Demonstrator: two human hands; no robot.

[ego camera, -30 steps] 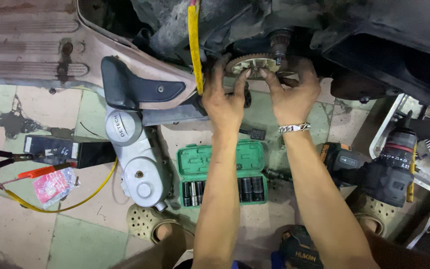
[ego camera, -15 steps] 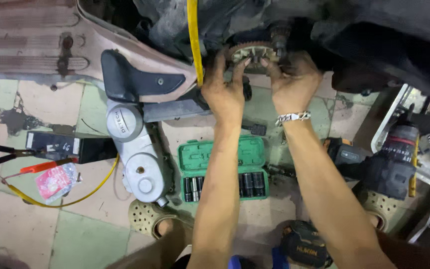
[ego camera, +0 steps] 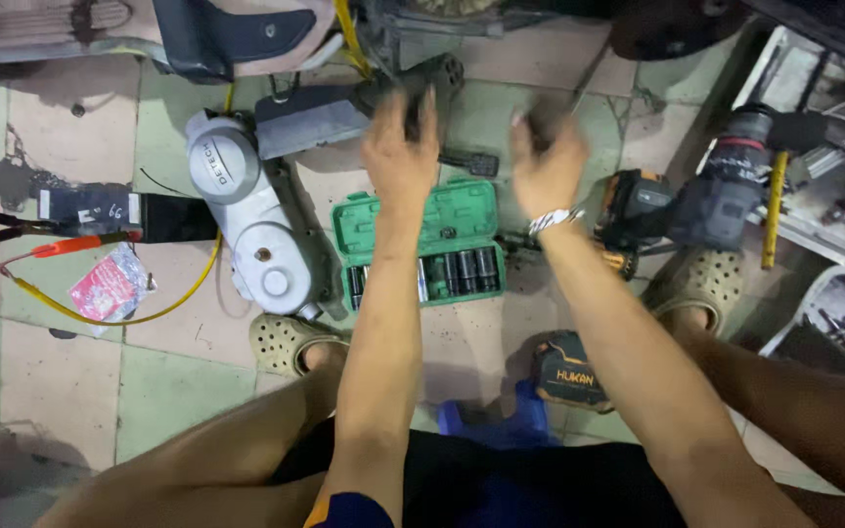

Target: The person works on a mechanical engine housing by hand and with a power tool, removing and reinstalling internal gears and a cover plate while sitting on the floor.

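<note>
My left hand [ego camera: 398, 152] reaches forward over the floor, its fingers around a dark round toothed part [ego camera: 421, 80] that looks like a pulley. Motion blur hides the exact grip. My right hand [ego camera: 545, 166], with a metal bracelet on the wrist, is raised beside it. It is blurred, with something dark at its fingertips that I cannot make out. Both hands hover above an open green socket case [ego camera: 422, 244] holding several black sockets. The underside of a scooter [ego camera: 237, 34] runs along the top edge.
A silver engine cover [ego camera: 246, 225] lies left of the case. A cordless impact wrench [ego camera: 682, 205] lies to the right, with a black battery pack [ego camera: 569, 374] nearer me. Red-handled pliers [ego camera: 41, 240], a yellow cable [ego camera: 100, 313] and a tool tray [ego camera: 833, 196] lie on the tiled floor.
Both hands have come down and away from the round part on the engine above. The view has tilted down to the floor. The left hand now carries a dark round part.
</note>
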